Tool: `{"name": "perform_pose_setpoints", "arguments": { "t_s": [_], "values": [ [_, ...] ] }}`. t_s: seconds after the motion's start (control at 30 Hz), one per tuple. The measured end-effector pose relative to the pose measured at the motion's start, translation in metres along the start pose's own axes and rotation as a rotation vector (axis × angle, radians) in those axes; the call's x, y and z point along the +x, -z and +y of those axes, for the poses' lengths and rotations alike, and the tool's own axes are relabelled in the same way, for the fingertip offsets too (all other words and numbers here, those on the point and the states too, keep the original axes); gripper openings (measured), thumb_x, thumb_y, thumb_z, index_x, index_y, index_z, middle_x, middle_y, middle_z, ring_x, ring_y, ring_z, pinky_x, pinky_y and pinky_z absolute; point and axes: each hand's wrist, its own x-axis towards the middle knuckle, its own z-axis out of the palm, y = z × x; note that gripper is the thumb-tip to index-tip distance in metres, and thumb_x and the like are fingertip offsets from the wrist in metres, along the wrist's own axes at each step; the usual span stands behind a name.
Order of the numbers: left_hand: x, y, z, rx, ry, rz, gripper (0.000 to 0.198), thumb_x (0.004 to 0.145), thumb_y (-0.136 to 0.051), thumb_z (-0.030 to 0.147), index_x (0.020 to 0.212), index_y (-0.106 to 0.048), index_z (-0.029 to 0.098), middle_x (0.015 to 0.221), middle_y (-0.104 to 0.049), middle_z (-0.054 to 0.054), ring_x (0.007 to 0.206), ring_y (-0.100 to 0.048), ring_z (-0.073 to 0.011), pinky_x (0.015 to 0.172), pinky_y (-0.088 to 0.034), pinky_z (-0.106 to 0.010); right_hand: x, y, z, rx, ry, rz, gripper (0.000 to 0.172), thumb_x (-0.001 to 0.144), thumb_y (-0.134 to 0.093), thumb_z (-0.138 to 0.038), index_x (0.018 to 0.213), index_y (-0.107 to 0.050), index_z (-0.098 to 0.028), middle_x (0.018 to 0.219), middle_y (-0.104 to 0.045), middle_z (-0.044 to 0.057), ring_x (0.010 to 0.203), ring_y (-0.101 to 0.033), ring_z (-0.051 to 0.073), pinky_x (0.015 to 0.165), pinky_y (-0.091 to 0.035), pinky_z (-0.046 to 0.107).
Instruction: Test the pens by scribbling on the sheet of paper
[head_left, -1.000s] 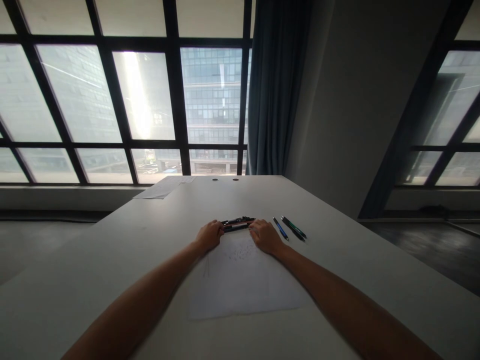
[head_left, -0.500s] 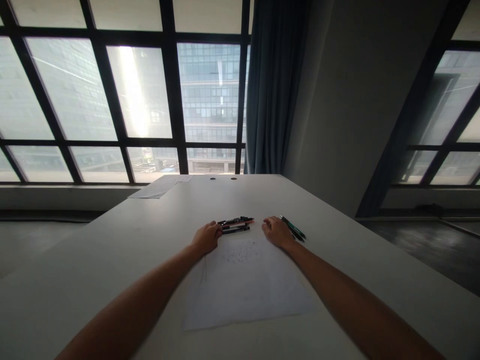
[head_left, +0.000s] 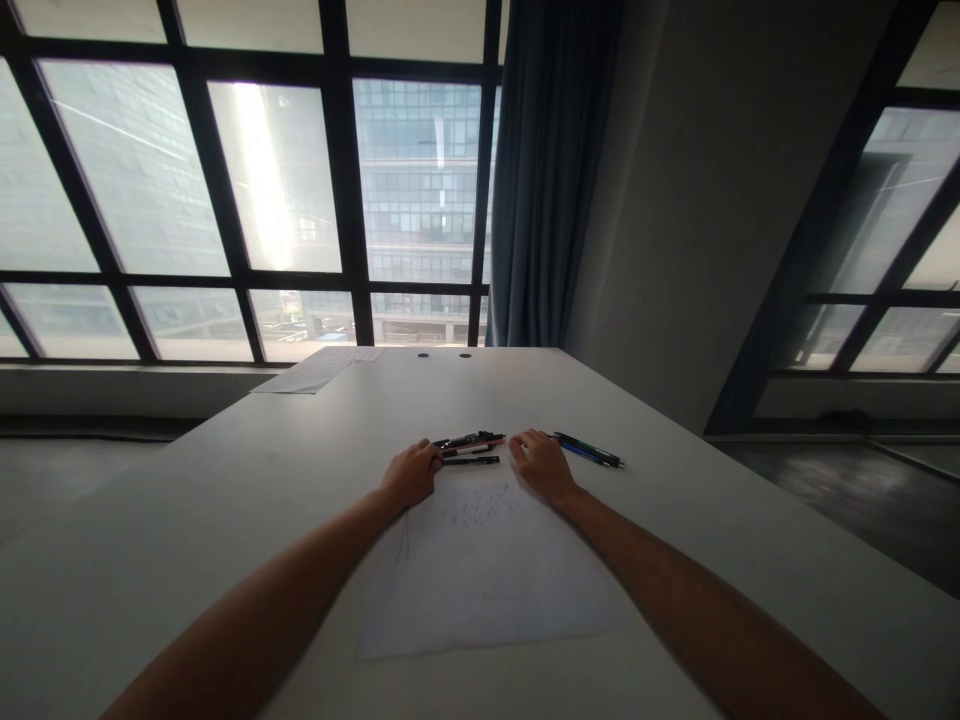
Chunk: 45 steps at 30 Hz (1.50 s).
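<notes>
Several dark pens [head_left: 472, 450] lie side by side in the middle of the white table, pointing right. My left hand [head_left: 411, 474] is closed around their left ends. At their right ends is my right hand [head_left: 541, 466], fingers slightly bent and apart, with nothing visible in them. Just beyond its right side rests a second small group of pens [head_left: 591, 450], dark, with green and blue on them. Below both hands a white sheet of paper [head_left: 480, 580] lies flat, with small scribbles near its top and thin lines at its left.
More paper sheets [head_left: 307, 375] lie at the table's far left corner. Two round cable holes [head_left: 444, 355] are near the far edge of the white table [head_left: 645, 410]. Behind it are large windows, a blue curtain [head_left: 536, 180] and a grey wall.
My right hand has shifted slightly left, toward the pen ends by my left hand. The right pens now lie flatter, with blue showing. My left hand stays in place.
</notes>
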Motion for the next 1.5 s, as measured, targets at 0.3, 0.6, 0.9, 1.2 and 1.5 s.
{"name": "perform_pose_setpoints", "arguments": {
  "t_s": [0.3,0.6,0.9,1.2,1.5],
  "values": [
    [-0.004,0.008,0.009,-0.05,0.117,-0.003,0.019,0.089,-0.045,0.019,0.101,-0.06,0.021,0.101,-0.067,-0.008,0.083,-0.064,-0.0208,0.067,-0.044,-0.028,-0.011,-0.005,-0.023,0.065,0.172,-0.122,0.032,0.084,-0.061,-0.028,0.114,-0.06,-0.015,0.115,-0.062,0.01,0.107,-0.054,0.023,0.091,-0.039,0.035],
    [-0.015,0.002,0.013,-0.322,-0.019,0.297,0.011,0.087,-0.054,0.019,0.094,-0.063,0.02,0.082,-0.068,-0.003,0.072,-0.06,-0.0154,0.069,-0.044,-0.026,-0.009,0.0,-0.027,0.021,0.316,0.004,0.016,0.093,-0.048,-0.021,0.1,-0.062,-0.017,0.1,-0.065,0.009,0.095,-0.056,0.022,0.082,-0.038,0.035],
    [-0.017,-0.001,0.013,-0.374,-0.165,0.43,0.013,0.085,-0.058,0.017,0.095,-0.066,0.02,0.081,-0.065,-0.002,0.071,-0.057,-0.0137,0.07,-0.046,-0.026,-0.01,0.005,-0.026,0.051,0.365,0.215,0.013,0.093,-0.046,-0.023,0.097,-0.058,-0.018,0.097,-0.061,0.009,0.091,-0.053,0.022,0.079,-0.038,0.035],
    [-0.022,0.006,0.024,-0.432,-0.246,0.468,0.016,0.09,-0.052,0.026,0.095,-0.065,0.019,0.088,-0.067,-0.007,0.078,-0.059,-0.0154,0.073,-0.049,-0.028,-0.01,0.008,-0.026,0.052,0.312,0.12,0.019,0.094,-0.043,-0.024,0.1,-0.06,-0.019,0.102,-0.062,0.009,0.096,-0.054,0.023,0.083,-0.038,0.036],
    [-0.025,0.006,0.03,-0.515,-0.377,0.425,0.02,0.088,-0.057,0.035,0.091,-0.063,0.017,0.088,-0.067,-0.007,0.058,-0.053,-0.0093,0.062,-0.048,-0.023,-0.012,0.006,-0.026,0.097,0.334,0.083,0.015,0.092,-0.047,-0.02,0.1,-0.06,-0.019,0.103,-0.063,0.009,0.095,-0.056,0.022,0.085,-0.043,0.035]
  ]
}}
